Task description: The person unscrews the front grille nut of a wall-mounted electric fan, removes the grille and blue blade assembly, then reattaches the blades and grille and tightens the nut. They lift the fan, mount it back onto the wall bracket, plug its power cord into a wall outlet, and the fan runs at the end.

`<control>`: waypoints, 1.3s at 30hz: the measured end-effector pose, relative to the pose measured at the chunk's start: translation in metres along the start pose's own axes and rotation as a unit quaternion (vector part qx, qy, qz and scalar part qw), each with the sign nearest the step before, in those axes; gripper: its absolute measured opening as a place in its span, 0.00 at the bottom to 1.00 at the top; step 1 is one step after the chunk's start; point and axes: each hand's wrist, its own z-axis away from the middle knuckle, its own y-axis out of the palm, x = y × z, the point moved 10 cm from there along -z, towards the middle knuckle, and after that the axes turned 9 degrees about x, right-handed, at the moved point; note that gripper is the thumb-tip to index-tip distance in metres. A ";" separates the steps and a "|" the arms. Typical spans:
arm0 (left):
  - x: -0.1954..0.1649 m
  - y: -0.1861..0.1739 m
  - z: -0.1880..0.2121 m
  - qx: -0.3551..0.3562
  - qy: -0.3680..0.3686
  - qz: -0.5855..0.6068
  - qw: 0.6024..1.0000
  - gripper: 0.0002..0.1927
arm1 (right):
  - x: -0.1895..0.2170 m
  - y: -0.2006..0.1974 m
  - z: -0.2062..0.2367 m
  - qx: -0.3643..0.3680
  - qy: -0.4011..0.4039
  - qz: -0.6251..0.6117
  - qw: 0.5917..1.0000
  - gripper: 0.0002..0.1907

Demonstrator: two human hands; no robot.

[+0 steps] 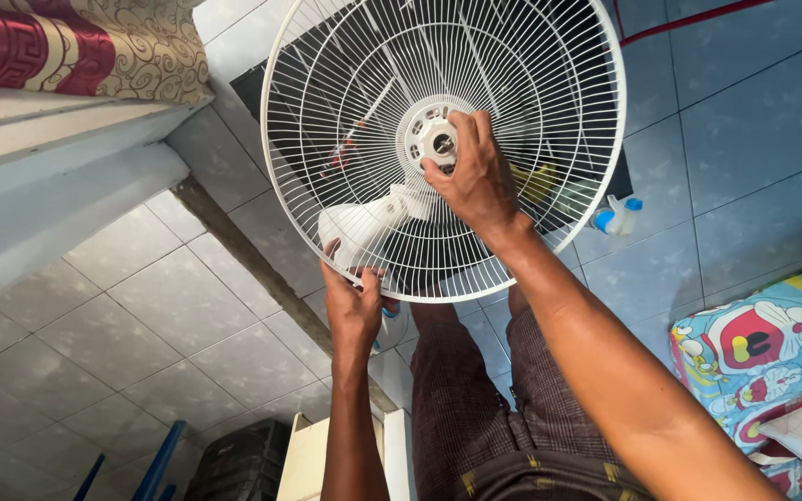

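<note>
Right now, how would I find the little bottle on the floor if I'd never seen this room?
Start at the big round white fan guard that the right hand touches at the hub. Look just past its lower right rim, on the blue floor tiles. The small bottle lies there on its side, clear with a bright blue cap, the only thing there that colour.

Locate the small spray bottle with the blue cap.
In the head view, the spray bottle lies on the tiled floor, right of the white fan guard, near the right hand.
</note>
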 end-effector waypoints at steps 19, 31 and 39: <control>-0.010 -0.015 0.023 -0.086 -0.067 -0.030 0.994 0.45 | 0.008 -0.065 0.144 0.099 -0.086 0.183 0.974 0.27; -0.206 0.153 0.127 -0.092 0.334 -0.383 0.856 0.43 | 0.042 -0.201 0.208 -0.049 -0.054 0.068 0.995 0.22; -0.292 0.356 0.212 0.130 0.459 -0.278 0.834 0.29 | -0.065 -0.416 0.276 -0.326 0.041 0.005 0.945 0.17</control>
